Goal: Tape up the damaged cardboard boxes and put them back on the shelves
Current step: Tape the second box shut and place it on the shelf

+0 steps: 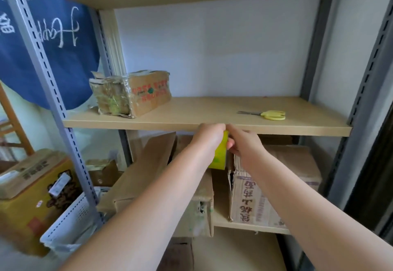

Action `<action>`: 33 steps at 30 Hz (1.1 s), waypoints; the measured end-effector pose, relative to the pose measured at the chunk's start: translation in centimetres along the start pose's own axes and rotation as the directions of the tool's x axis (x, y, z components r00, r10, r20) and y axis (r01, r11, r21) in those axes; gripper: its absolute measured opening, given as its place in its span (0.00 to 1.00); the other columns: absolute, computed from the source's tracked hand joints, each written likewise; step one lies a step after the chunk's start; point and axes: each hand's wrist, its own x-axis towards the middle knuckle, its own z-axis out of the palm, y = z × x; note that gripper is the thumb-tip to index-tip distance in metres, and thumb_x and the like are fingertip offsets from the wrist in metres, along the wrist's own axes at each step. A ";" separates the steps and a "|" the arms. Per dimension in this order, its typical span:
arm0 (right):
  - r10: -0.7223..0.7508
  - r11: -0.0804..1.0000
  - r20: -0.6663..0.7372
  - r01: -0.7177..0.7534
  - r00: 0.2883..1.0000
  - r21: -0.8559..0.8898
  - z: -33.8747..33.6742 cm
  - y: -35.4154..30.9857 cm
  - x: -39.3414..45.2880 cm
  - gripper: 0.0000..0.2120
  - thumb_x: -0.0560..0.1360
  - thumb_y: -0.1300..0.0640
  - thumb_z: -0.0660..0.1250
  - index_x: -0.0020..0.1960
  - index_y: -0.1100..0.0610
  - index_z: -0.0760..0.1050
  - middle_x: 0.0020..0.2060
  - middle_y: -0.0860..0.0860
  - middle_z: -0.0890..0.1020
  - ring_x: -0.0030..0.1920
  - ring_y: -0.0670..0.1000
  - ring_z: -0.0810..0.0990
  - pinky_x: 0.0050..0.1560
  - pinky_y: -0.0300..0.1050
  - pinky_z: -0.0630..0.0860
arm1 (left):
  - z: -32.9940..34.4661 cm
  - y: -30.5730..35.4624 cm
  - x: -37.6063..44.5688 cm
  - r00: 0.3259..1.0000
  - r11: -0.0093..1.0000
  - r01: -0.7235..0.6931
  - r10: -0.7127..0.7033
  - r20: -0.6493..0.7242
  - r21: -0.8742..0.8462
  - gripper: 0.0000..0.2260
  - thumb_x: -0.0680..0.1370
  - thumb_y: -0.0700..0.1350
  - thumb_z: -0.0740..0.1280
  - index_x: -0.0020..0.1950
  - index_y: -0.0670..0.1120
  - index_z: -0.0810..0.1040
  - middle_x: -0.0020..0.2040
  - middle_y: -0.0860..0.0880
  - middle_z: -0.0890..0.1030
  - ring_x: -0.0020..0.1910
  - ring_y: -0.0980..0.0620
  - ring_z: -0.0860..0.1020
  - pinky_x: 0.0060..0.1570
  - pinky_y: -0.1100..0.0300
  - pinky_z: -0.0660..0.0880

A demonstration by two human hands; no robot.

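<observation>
Both my forearms reach up from the bottom of the view and meet just under the front edge of the middle shelf. My left hand is curled over the top of a yellow-green tape roll, gripping it. My right hand comes in from the other side, fingers bent and pinching at the roll's edge near its top; exactly what they have between them, I can't tell, since the left hand covers that spot.

Behind and below my hands, on the lower shelf, sits an open brown box with its flap standing up at left, and just to the right of it a printed cardboard box with a torn, frayed corner facing me. More cardboard shows on the level beneath.

Off to the left, outside the grey rack upright, I see a yellow carton and a white perforated basket.

Up on the middle shelf, far left, a small box wrapped in clear tape with red print sits near the rear. Well apart from it, toward the right, yellow-handled scissors lie flat, blades pointing left. Behind is a pale wall, and a blue cloth with white lettering hangs at the upper left.
</observation>
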 end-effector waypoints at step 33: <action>-0.271 0.942 0.022 0.270 0.962 -0.200 -3.4 19.5 -6.9 0.06 0.78 0.54 0.70 0.50 0.47 0.85 0.41 0.42 0.86 0.44 0.43 0.85 0.53 0.44 0.80 | -9.3 -15.9 -6.1 0.856 0.772 -0.212 -0.149 0.495 0.599 0.14 0.81 0.42 0.66 0.63 0.36 0.73 0.43 0.45 0.87 0.42 0.48 0.86 0.48 0.52 0.81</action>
